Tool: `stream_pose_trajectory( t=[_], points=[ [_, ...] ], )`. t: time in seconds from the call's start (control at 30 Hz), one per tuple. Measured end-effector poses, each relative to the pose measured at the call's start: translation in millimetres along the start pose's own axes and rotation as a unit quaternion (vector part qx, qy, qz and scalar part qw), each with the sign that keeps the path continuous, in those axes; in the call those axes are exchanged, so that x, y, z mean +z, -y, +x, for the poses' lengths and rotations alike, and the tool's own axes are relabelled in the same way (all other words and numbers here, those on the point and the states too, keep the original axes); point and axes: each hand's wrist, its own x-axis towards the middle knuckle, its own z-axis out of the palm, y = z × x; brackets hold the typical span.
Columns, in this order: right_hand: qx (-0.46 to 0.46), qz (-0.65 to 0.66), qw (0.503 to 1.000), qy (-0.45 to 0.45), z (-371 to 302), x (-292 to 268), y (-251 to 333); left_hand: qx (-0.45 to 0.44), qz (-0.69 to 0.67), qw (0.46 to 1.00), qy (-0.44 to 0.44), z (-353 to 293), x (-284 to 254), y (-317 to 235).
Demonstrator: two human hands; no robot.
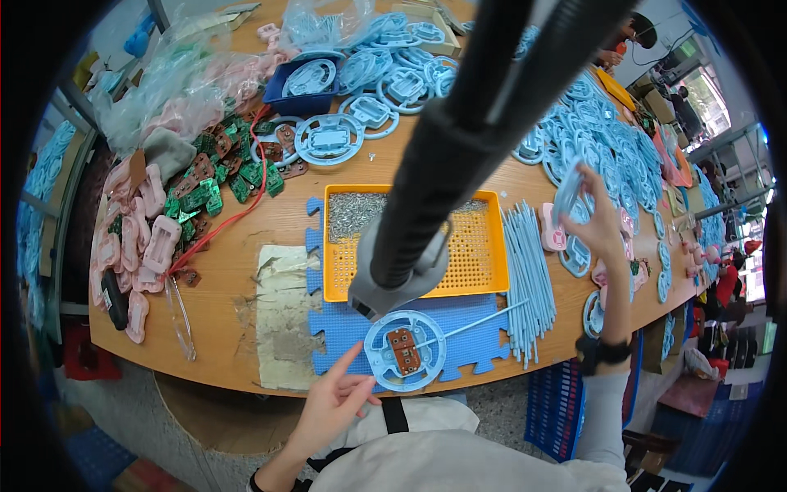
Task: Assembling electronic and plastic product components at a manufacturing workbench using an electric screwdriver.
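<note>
My left hand is open beside a round light-blue plastic housing. Its index finger points along the housing's left rim; whether it touches, I cannot tell. Inside the housing sits a brown circuit board, and a thin light-blue stick runs out from it to the right. The housing lies on a blue foam mat. Off to the right, my raised right hand grips another light-blue round plastic part, seen nearly edge-on, above a heap of similar parts.
A yellow perforated tray holds small metal screws. Beside it lies a bundle of light-blue sticks. A black pole with a grey end hangs over the tray. Green boards and pink housings pile up at left.
</note>
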Motion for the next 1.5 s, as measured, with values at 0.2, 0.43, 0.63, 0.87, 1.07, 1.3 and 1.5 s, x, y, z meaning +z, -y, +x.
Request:
stream_pose_trajectory(
  t=[0.2,0.43,0.63,0.87,1.07,1.3,1.5],
  points=[
    [-0.121,0.010,0.976,0.182,-81.7,49.3,141.4,0.016,-0.008,1.000,0.008,11.6,7.6,-0.8],
    [-0.140,0.062,0.966,0.207,-96.8,95.2,157.1,0.023,0.023,0.999,0.022,12.4,6.7,-2.6],
    [-0.146,0.027,0.967,0.208,-99.1,91.5,178.7,0.022,0.026,0.999,0.019,11.4,8.5,-2.2],
    [-0.139,0.071,0.944,0.291,-91.9,97.1,172.7,0.019,0.035,0.999,0.018,12.6,8.4,-3.9],
    [-0.132,0.133,0.941,0.282,-91.4,102.4,178.7,0.035,0.007,0.999,0.016,14.3,8.2,2.7],
    [-0.125,0.120,0.938,0.300,-90.8,110.7,180.9,0.063,0.009,0.997,0.045,16.2,4.5,5.6],
    [-0.131,0.123,0.934,0.309,-87.1,111.2,184.2,0.058,-0.005,0.997,0.050,16.0,2.3,4.3]
  ],
)
